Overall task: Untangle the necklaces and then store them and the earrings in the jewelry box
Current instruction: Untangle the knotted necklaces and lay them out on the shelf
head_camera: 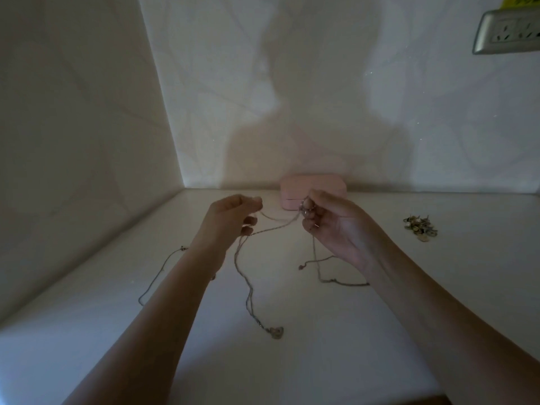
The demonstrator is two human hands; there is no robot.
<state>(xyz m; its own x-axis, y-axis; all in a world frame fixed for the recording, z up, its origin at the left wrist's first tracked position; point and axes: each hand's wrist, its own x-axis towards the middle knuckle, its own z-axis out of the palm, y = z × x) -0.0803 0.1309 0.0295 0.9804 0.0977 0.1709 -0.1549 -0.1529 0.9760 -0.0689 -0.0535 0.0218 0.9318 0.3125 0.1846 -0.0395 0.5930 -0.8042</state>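
Fingers [250, 221] of the left hand [230, 217] pinch the necklaces [248, 287], the right hand [336, 226] grips their knot, strands trailing mid-tabletop [336, 346]; untangling looks unfinished, jewelry box [292, 185] closed at the back edge, earrings [420, 228] unstored toward the right edge

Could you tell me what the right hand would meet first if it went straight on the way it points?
Probably the closed pink box just beyond the right hand; depth is unclear, so it might pass above it.
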